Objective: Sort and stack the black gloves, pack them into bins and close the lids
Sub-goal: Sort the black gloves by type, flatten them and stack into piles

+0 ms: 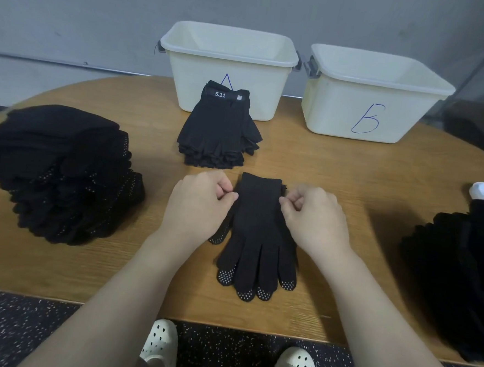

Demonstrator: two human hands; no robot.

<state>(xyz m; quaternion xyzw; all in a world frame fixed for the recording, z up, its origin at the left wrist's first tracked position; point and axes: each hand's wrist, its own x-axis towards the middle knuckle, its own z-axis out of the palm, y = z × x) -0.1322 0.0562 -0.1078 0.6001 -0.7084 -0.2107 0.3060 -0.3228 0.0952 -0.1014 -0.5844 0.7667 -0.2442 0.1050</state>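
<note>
At the centre of the frame, a person's left hand (pixel 198 203) and right hand (pixel 315 217) pinched the two side edges of a full-fingered dotted glove (pixel 255 236), near its cuff. The glove lay flat on the wooden table (pixel 350 173), fingers pointing toward the lower edge of the frame. White grip dots showed at its fingertips, and a second dotted layer peeked out along its left edge, suggesting it lay on at least one other glove.

The step in hand appeared to be squaring this glove on a new stack of the full-fingered kind. Just above it in the frame sat a neat stack of fingerless gloves (pixel 220 130), the top one bearing a "5.11" label and its far end resting against the front of bin A.

At the left of the frame, a large loose heap of dotted gloves (pixel 64 171) waited to be sorted. A further dark pile (pixel 458 270) sat at the right edge, its make-up unclear.

Two cream bins stood at the top of the frame, bin A (pixel 229 65) in the middle and bin B (pixel 370 97) to its right. Both were open. No gloves showed in what could be seen of their insides, though their floors were out of sight. Grey latches hung at their sides, and no lids were visible.

The next move would likely call for letting go of the aligned glove and reaching to the heap at left for another, taking care not to pull the stack askew. Packing and closing looked some way off.
</note>
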